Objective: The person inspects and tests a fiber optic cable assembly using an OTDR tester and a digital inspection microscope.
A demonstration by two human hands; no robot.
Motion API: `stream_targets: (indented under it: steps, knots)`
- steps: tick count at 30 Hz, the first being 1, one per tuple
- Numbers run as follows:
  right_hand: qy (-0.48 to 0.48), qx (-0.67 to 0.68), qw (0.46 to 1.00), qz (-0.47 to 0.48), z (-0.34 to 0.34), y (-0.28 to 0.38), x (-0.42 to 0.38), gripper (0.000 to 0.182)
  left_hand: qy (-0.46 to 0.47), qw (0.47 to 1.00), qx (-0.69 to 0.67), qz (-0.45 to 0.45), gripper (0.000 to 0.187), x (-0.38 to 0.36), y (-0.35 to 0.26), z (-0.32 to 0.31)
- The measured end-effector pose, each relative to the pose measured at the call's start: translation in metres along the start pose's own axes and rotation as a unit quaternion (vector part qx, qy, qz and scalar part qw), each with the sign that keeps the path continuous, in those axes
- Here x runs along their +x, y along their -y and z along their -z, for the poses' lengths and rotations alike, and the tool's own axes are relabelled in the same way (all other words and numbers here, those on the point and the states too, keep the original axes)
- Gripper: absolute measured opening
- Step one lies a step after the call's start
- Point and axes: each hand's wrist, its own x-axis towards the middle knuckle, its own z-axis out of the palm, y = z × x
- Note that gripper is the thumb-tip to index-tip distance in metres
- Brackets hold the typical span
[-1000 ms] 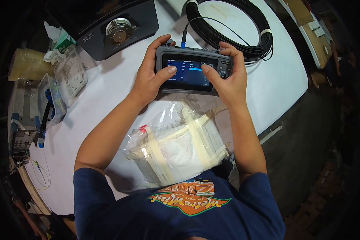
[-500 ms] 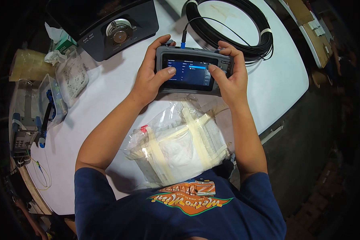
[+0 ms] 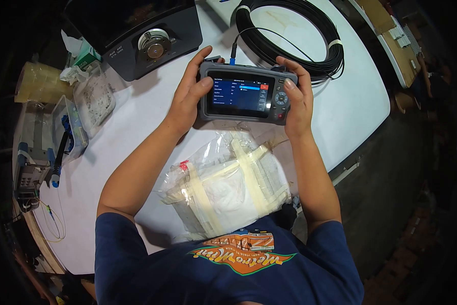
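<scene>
A grey handheld tester [image 3: 241, 93] with a lit blue menu screen is held between both hands above the white table. My left hand [image 3: 189, 99] grips its left end, the thumb at the screen's upper left edge. Round the right end is my right hand [image 3: 300, 101], its thumb near the upper buttons and its index finger on the top edge. A thin black cable [image 3: 234, 50] with a blue connector is plugged into the tester's top. It leads towards a black cable coil [image 3: 254, 31]. A taped clear plastic package [image 3: 228, 190] lies between my forearms.
At the upper left stands a dark machine [image 3: 162, 58] with a round metal hub. Left of it are a tissue box [image 3: 87, 56] and clear plastic tubs [image 3: 95, 99]. Another instrument [image 3: 31, 173] sits at the far left. Shelving [image 3: 391, 38] is at the upper right.
My left thumb has moved left, off the screen to its edge. My right thumb has moved right, uncovering the round keypad and the screen's right side. The camera view has shifted slightly.
</scene>
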Motion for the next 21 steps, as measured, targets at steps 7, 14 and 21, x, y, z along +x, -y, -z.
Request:
stream_targets:
  steps: [7,14,21]
  knots:
    - [-0.024,0.094,0.992,-0.082,0.002,-0.004,-0.001,0.064,-0.001,0.983,-0.17,0.065,0.068,0.005,-0.002,0.003]
    - [-0.022,0.139,0.982,-0.129,0.001,-0.007,0.001,0.067,-0.002,0.967,-0.215,0.136,0.061,0.011,0.002,0.012]
    - [-0.025,0.037,0.993,-0.107,0.002,-0.011,-0.001,0.067,-0.039,0.97,-0.172,0.165,0.056,0.014,0.005,0.015]
